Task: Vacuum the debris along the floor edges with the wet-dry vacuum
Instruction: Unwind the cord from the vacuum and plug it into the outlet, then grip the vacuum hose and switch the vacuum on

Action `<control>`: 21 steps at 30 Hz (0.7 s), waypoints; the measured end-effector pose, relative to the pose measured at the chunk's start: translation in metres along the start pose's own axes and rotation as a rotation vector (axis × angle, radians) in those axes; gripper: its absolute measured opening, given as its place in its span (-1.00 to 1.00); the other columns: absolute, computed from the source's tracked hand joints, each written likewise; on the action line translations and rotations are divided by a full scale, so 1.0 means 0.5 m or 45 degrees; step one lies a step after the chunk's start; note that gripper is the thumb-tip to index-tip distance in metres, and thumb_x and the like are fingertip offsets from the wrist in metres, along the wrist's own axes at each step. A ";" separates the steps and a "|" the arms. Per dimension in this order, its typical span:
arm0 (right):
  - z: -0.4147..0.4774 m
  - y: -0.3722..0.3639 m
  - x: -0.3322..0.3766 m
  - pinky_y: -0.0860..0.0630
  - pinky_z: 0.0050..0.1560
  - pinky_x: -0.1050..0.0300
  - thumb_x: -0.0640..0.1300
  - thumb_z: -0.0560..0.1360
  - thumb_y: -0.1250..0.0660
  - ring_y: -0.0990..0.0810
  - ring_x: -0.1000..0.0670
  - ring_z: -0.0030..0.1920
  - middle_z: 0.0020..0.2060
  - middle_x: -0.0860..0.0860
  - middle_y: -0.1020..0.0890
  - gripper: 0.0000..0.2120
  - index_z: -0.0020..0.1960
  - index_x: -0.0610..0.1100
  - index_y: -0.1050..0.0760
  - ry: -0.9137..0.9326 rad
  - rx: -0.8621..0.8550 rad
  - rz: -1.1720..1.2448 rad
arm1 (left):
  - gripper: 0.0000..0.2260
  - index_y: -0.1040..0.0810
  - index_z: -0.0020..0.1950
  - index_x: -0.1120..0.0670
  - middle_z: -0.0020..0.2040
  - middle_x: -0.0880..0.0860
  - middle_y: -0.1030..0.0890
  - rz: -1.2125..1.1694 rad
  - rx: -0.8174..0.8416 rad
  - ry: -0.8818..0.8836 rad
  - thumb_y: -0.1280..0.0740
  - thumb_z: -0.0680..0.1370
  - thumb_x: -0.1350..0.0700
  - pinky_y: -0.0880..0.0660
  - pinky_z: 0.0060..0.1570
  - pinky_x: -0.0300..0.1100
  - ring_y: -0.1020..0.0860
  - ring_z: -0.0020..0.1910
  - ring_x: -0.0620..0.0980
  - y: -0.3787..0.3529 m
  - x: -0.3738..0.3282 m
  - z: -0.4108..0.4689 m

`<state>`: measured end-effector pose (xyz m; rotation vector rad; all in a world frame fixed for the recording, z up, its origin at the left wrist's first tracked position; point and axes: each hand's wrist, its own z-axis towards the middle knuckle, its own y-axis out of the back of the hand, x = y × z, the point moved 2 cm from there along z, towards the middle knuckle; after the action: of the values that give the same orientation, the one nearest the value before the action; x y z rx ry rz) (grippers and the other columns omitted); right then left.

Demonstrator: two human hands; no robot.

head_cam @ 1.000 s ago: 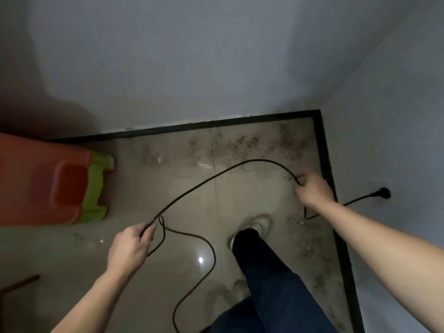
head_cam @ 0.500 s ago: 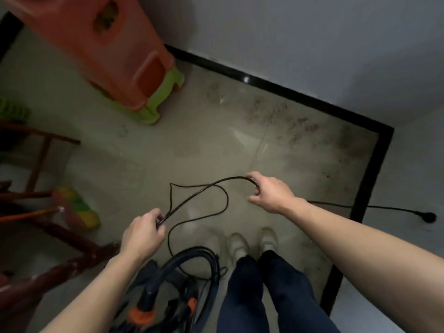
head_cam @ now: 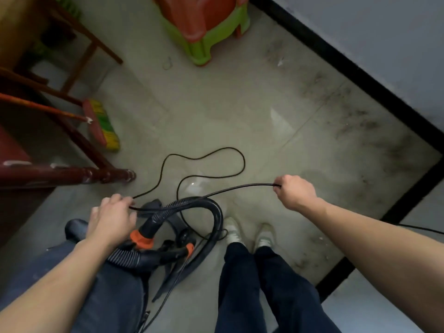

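A person looks down from head height at a pale tiled floor (head_cam: 216, 104), both bare arms reaching forward. The left hand (head_cam: 113, 219), at 7 o'clock, has its fingers curled round a thin black power cord (head_cam: 240, 187). The right hand (head_cam: 294, 192), at 4 o'clock, is a closed fist gripping the same cord, which spans the gap between the hands. Beyond them, at the centre, more cord lies in a loose loop on the floor. The wet-dry vacuum (head_cam: 115, 292) sits at 7 o'clock under the left forearm, its dark drum partly hidden. Its ribbed black hose (head_cam: 182, 204) with an orange collar (head_cam: 141, 236) arches just beside the person's pale shoes (head_cam: 231, 230). Dark debris (head_cam: 348, 111) is scattered from 1 to 3 o'clock along the black baseboard (head_cam: 348, 68). Stacked orange and green stools (head_cam: 204, 27) stand at 12 o'clock. A broom (head_cam: 101, 126) lies at 9 o'clock beside dark wooden furniture legs (head_cam: 72, 176).
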<state>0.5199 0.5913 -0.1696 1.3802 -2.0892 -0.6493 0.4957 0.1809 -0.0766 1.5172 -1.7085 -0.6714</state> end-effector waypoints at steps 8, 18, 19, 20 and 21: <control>-0.036 -0.053 0.113 -0.49 0.17 0.05 -0.06 0.56 -0.27 -0.54 -0.15 0.23 0.23 -0.08 -0.60 -0.67 0.32 0.01 -0.48 0.148 0.218 -0.041 | -0.74 -0.55 0.20 0.00 0.15 0.08 -0.54 -0.113 0.044 0.106 -0.26 0.54 0.02 -0.33 0.15 -0.03 -0.43 0.20 0.12 -0.074 0.025 -0.102; -0.191 -0.146 0.302 -0.50 -0.09 0.15 -0.24 0.45 -0.30 -0.63 -0.12 0.01 -0.03 -0.05 -0.68 -0.78 0.01 -0.02 -0.63 0.134 0.030 -0.031 | -0.70 -0.52 0.26 0.10 0.33 0.13 -0.43 -0.325 -0.207 0.126 -0.28 0.54 0.06 -0.26 0.28 0.07 -0.32 0.32 0.15 -0.134 0.219 -0.222; -0.212 -0.170 0.330 -0.54 -0.08 0.12 -0.22 0.45 -0.31 -0.65 -0.13 -0.01 -0.07 -0.06 -0.69 -0.82 -0.05 -0.03 -0.64 0.149 0.050 -0.018 | -0.67 -0.51 0.29 0.10 0.35 0.15 -0.42 -0.347 -0.241 0.129 -0.29 0.55 0.04 -0.26 0.29 0.09 -0.31 0.35 0.16 -0.142 0.250 -0.235; -0.231 -0.196 0.360 -0.55 -0.09 0.10 -0.20 0.45 -0.32 -0.65 -0.14 -0.02 -0.10 -0.06 -0.69 -0.86 -0.09 -0.04 -0.64 0.172 0.068 -0.005 | -0.63 -0.50 0.32 0.10 0.38 0.16 -0.40 -0.363 -0.259 0.137 -0.28 0.56 0.00 -0.26 0.31 0.10 -0.30 0.37 0.16 -0.151 0.281 -0.247; -0.251 -0.224 0.393 -0.53 -0.11 0.11 -0.16 0.47 -0.32 -0.65 -0.15 -0.01 -0.11 -0.06 -0.69 -0.88 -0.10 -0.03 -0.63 0.190 0.075 0.010 | -0.60 -0.48 0.35 0.09 0.40 0.16 -0.38 -0.374 -0.257 0.146 -0.27 0.56 -0.06 -0.26 0.33 0.10 -0.28 0.39 0.16 -0.162 0.312 -0.259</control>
<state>0.6154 0.3571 -0.1165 1.4074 -2.0082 -0.4700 0.6441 0.0261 -0.0358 1.6422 -1.3031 -0.8628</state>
